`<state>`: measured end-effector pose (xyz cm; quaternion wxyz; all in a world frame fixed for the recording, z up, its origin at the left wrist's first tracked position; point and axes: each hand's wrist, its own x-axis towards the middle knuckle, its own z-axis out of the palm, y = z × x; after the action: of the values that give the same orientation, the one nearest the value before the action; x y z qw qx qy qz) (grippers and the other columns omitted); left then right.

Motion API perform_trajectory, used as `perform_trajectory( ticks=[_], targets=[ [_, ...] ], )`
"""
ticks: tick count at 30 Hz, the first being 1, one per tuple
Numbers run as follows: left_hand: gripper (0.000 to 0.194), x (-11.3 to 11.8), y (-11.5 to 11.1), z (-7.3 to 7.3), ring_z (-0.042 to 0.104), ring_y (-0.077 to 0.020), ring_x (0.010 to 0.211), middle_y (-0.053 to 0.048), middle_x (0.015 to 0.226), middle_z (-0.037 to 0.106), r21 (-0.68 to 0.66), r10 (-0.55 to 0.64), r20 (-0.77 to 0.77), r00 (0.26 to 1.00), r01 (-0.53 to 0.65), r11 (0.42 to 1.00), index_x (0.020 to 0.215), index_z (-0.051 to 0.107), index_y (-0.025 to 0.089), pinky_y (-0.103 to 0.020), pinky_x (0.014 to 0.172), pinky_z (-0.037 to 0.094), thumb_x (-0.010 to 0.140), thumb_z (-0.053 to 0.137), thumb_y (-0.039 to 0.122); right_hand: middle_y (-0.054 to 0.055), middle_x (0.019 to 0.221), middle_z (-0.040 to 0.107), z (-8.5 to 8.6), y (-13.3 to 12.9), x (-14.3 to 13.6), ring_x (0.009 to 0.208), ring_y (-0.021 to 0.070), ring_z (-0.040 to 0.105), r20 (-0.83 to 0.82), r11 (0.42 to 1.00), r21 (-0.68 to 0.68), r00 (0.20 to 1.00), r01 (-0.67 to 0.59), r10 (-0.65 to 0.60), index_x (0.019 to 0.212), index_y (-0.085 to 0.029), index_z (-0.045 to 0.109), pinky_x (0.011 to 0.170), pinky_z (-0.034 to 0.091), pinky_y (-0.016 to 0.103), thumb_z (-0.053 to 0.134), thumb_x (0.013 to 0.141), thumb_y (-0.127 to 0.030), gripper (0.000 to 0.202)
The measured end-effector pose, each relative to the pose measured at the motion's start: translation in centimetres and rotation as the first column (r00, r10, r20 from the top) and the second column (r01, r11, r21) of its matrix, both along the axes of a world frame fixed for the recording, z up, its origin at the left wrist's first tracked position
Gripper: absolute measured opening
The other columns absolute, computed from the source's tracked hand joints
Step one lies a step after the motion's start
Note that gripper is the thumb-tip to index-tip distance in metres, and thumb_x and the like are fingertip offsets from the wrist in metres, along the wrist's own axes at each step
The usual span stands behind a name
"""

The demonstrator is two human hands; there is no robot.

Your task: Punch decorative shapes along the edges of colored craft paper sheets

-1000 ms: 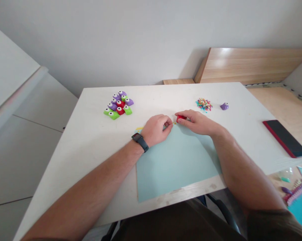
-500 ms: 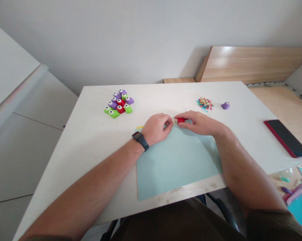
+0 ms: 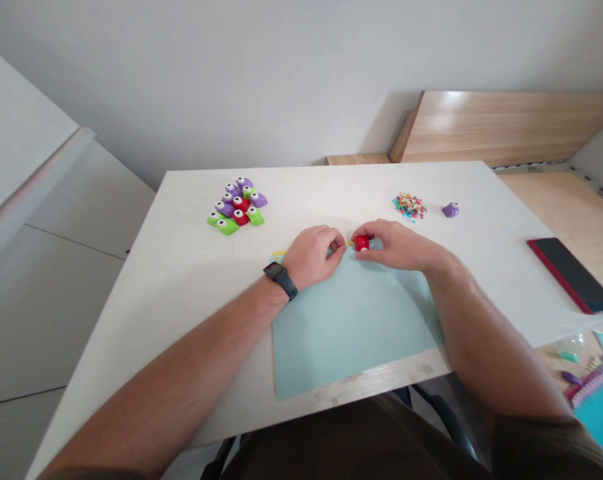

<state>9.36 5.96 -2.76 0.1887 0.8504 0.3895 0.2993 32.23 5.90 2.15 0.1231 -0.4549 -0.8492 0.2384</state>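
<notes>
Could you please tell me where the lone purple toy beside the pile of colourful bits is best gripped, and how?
Probably by its rounded sides, pinched from above: the purple toy sits low on the table, eye near the top, and apart from the colourful bits, leaving room around it.

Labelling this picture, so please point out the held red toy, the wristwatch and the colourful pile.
Red toy [image 3: 361, 242], head view: its red body.
Wristwatch [image 3: 283, 281], head view: its strap.
Colourful pile [image 3: 409, 206], head view: its middle.

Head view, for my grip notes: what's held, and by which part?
Right hand holds the red piece by its sides; whether the left hand holds anything cannot be told.
</notes>
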Motion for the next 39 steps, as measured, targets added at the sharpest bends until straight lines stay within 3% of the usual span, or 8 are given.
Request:
perform_trajectory(
  ticks=[39],
  targets=[
    [0.008, 0.0, 0.1, -0.1, 0.065, -0.0202, 0.083, -0.004, 0.086, 0.07, 0.013, -0.006, -0.026, 1.0, 0.006, 1.0, 0.089, 0.068, 0.019, -0.035, 0.078, 0.051, 0.092, 0.061, 0.022, 0.006, 0.088, 0.071, -1.1, -0.5, -1.1, 0.086, 0.0226, 0.062, 0.073, 0.989, 0.149, 0.997, 0.007, -0.018, 0.094, -0.018, 0.07, 0.083, 0.045, 0.035, 0.073, 0.084, -0.026, 0.013]
  ],
)
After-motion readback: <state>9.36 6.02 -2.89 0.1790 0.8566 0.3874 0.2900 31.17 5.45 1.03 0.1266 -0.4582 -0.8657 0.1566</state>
